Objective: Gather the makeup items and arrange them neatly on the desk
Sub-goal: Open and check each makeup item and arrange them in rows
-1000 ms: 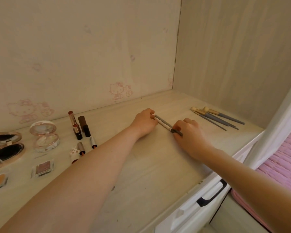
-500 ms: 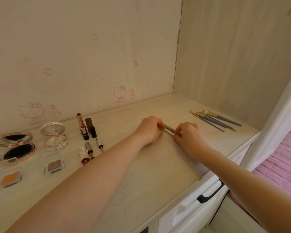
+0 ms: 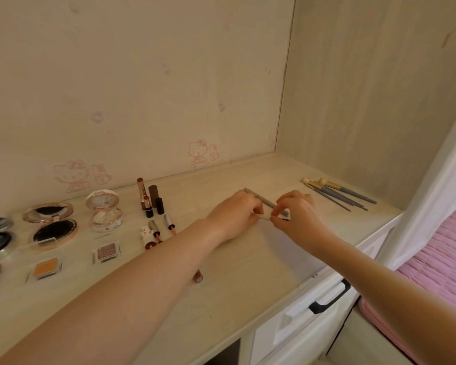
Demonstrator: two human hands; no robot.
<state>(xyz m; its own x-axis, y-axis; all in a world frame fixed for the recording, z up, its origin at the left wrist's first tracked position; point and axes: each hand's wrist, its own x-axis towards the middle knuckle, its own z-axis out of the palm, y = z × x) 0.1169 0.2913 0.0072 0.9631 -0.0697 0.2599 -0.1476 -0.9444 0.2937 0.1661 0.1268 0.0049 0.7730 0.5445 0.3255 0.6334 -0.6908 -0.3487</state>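
While both hands close on the pencils (image 3: 265, 201) near the middle of the desk (image 3: 248, 272), only the grey one shows clearly. It lies slanted on the desk top, its far end poking out past the left hand (image 3: 236, 214) and its near end tucked under the right hand (image 3: 299, 218). A thinner pale pencil shows only as a short sliver between the two sets of fingertips. The left fingers are curled and pinch the pencils from one side, and the right thumb and forefinger pinch from the other. Which stick each fingertip grips is too small to tell.

Well apart on the right, a few brushes (image 3: 338, 193) lie side by side near the side wall. To the left, lipsticks (image 3: 148, 198) stand by the back wall, with small tubes (image 3: 156, 231) lying in front of them. Another tube (image 3: 197, 276) is mostly hidden under the left forearm. Further left sit two open compacts (image 3: 53, 225), a third cut off by the frame edge, and two square eyeshadow pans (image 3: 106, 252). A black drawer handle (image 3: 329, 299) shows below the desk edge, beside pink bedding (image 3: 442, 262).
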